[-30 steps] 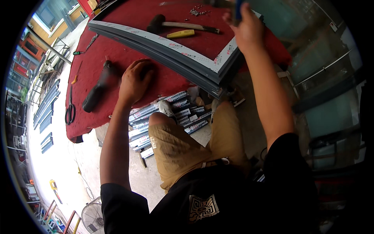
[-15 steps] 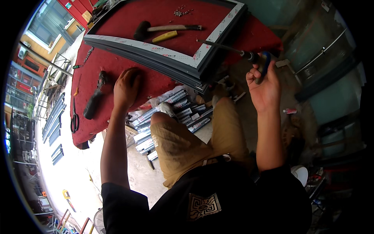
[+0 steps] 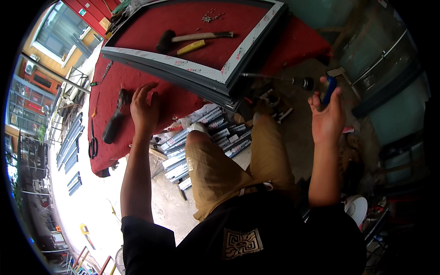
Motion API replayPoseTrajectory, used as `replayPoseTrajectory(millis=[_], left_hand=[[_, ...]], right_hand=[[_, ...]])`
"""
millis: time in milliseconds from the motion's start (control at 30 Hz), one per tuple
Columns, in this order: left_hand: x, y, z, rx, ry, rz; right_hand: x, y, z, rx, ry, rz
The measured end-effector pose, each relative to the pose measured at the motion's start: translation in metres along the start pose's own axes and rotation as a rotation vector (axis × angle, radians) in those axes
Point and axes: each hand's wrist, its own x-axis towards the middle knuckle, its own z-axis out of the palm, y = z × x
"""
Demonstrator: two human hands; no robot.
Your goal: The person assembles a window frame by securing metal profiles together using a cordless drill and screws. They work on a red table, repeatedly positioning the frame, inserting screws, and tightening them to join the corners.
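My right hand (image 3: 329,117) is closed round the blue handle of a long-shafted driver tool (image 3: 302,82) with a black collar. It is held right of the grey frames, and its thin shaft points left toward their near corner. My left hand (image 3: 145,112) holds nothing, fingers apart, over the red cloth (image 3: 176,101) beside a dark power tool (image 3: 115,120). The stacked dark grey frames (image 3: 228,84), the top one faced with printed white film, rest on the cloth. Inside the top frame lie a wooden-handled mallet (image 3: 197,36), a yellow-handled tool (image 3: 191,47) and a pile of small screws (image 3: 212,17).
Black-handled scissors (image 3: 93,145) lie at the cloth's left edge. Beneath the table, several film-covered profile strips (image 3: 215,130) are piled near my knees. Glass panes (image 3: 396,133) lean at the right, and a white bucket (image 3: 356,207) stands near my right elbow.
My right hand has moved right and slightly down with the driver tool, whose tip has left the top of the frame. My left hand has lifted, its fingers spreading.
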Motion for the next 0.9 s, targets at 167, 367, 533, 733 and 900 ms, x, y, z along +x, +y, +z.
replayPoseTrajectory(millis=[167,367,533,733,900], left_hand=[[0.046,0.08,0.0,-0.165,0.036,0.159],[0.1,0.119,0.051,-0.39,-0.292,0.188],[0.115,0.155,0.074,-0.343,-0.595,0.047],[0.109,0.151,0.098,-0.248,-0.553,0.093],[0.106,0.157,0.099,-0.147,-0.513,0.119]], right_hand=[[-0.009,0.0,-0.002,-0.192,0.052,-0.097],[-0.012,0.013,-0.009,-0.265,0.03,-0.152],[-0.015,0.017,-0.009,-0.317,0.025,-0.171],[-0.01,0.03,-0.013,-0.307,-0.061,-0.164],[-0.01,0.036,-0.01,-0.285,-0.021,-0.157]])
